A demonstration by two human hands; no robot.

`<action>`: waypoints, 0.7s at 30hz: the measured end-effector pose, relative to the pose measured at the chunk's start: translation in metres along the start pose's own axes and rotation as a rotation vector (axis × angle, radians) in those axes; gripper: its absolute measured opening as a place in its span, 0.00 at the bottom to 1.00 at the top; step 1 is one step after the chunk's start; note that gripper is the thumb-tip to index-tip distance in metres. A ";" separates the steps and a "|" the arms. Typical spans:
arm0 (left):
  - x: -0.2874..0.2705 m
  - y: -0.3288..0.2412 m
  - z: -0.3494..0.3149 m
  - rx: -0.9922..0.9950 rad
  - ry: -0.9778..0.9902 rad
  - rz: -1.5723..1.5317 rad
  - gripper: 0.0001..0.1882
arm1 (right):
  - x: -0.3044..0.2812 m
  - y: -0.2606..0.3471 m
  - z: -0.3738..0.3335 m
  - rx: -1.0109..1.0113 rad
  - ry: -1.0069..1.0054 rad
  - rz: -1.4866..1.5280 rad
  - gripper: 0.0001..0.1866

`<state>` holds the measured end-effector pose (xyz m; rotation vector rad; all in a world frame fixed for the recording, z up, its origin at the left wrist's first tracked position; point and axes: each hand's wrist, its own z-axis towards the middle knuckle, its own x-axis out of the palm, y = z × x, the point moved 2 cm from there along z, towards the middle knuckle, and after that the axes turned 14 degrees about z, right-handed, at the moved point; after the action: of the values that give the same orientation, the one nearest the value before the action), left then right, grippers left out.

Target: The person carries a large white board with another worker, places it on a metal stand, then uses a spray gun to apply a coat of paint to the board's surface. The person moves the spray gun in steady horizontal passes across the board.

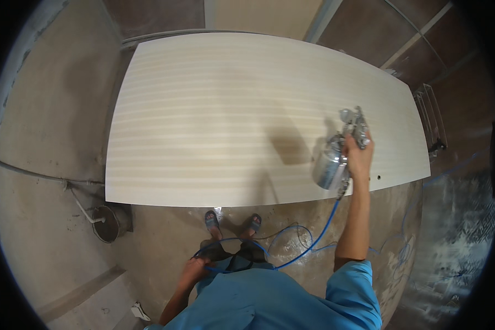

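Note:
My right hand (359,159) is wrapped round the handle of a metal spray gun (359,129), held over the right part of a wide pale panel (203,121). A silver paint cup (330,166) hangs on the gun's left side. From the gun's lower end a blue air hose (329,224) curves down and left toward my waist. Low beside my left leg, my left hand (193,270) is closed on a loop of that hose. Faint cream and whiter bands cross the panel's face, and a small dark hole shows near its front right edge.
A dark bucket (108,224) with a pale stick stands on the floor at the left. More hose coils lie on the wet floor (291,247) around my feet. A wire rack (432,118) stands beyond the panel's right end. Walls close in at the left and back.

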<state>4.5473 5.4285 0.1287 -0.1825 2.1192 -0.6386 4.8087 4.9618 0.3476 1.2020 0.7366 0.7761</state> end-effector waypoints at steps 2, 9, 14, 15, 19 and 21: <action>0.010 -0.030 0.014 0.058 0.122 0.050 0.12 | -0.056 0.005 0.015 0.002 -0.080 -0.053 0.06; 0.029 -0.104 0.048 0.092 0.176 0.015 0.12 | -0.157 0.011 0.047 -0.029 -0.213 -0.241 0.21; 0.028 -0.096 0.042 0.121 0.019 -0.019 0.13 | -0.129 0.009 0.035 0.135 -0.120 0.078 0.04; 0.027 -0.088 0.040 0.088 0.015 -0.017 0.12 | -0.112 0.008 0.030 0.136 -0.083 0.145 0.04; 0.014 -0.050 0.025 0.033 -0.008 -0.035 0.11 | -0.012 0.009 -0.007 0.212 -0.014 0.327 0.05; 0.007 -0.029 0.012 -0.012 0.001 -0.061 0.11 | 0.047 0.013 -0.030 0.229 0.042 0.361 0.05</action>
<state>4.5498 5.3961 0.1325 -0.2547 2.1252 -0.6622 4.8080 5.0191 0.3503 1.5557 0.6636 1.0367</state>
